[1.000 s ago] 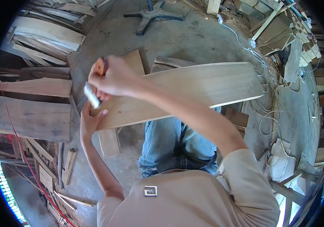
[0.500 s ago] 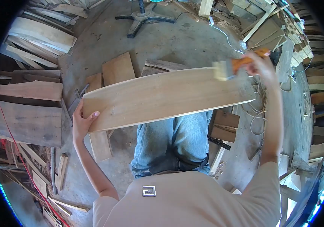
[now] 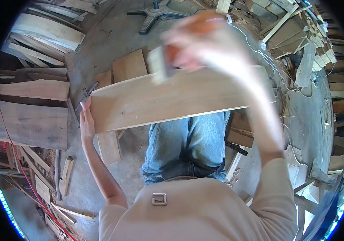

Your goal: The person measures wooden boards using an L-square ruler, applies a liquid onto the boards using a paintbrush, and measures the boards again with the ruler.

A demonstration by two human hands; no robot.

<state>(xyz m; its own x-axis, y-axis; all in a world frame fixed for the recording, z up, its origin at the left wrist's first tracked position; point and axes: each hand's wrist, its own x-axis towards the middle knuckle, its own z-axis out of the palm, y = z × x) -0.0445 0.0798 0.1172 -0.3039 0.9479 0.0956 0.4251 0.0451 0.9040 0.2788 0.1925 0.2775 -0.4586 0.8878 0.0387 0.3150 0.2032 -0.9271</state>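
Floor [image 3: 99,48] of scuffed grey concrete is spread beneath everything, with its widest open room on the far side. The left is crowded by stacked planks [image 3: 27,124], weathered and rough-edged, and the far right by piled scraps [image 3: 318,62]. The board [image 3: 148,100], long, pale and smooth-grained, is held crosswise at the middle of the scene, its far edge gently bowed and its near edge straight. Jeans [image 3: 206,136] of faded denim are partly covered by that near edge; whether any weight is borne on them cannot be told. Well apart on the far side, a dark stand [image 3: 152,17] with spread feet is seen. Flat tan offcuts [image 3: 128,66] are seen just beyond the board's far edge, toward the left.

The right hand [image 3: 198,48], badly blurred, has been brought left from the board's right end and is now held over the far edge, its fingers clamped on the brush. The left hand [image 3: 87,122] is set against the left end; its thumb, earlier laid on the top face, has been lifted off, and how the fingers are closed cannot be told. The brush [image 3: 171,54] is orange-handled, with pale bristles pointed left; whether wood is touched by them is hidden by blur.
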